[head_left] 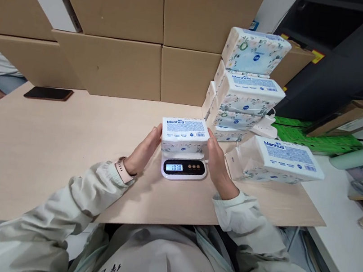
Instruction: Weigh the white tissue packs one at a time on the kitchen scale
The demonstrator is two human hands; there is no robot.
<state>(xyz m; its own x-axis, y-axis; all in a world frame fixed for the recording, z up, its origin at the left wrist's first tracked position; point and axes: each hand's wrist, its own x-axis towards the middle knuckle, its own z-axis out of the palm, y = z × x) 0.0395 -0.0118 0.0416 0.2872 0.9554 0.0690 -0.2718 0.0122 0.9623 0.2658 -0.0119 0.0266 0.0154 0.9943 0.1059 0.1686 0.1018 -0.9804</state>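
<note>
Grey shirt (155, 264): nearest, at six o'clock.
White scale (185, 168): ahead on the table (62, 159); its display (174, 167) seems to read 103.0.
Manhua pack (184, 135): lying flat on the scale.
Left hand (145, 151): at nine o'clock, fingers extended, touching the pack's side.
Right hand (218, 165): at three o'clock, likewise unclenched, against the opposite side.
Weighing: apparently in hand; lifting the pack calls for even pressure from both palms.
Around the scale: stacked packs (248, 98) at one o'clock and a loose pack (287, 160) near three crowd the right hand; phone (48, 94) at ten, cardboard boxes (116, 67) towards eleven.
</note>
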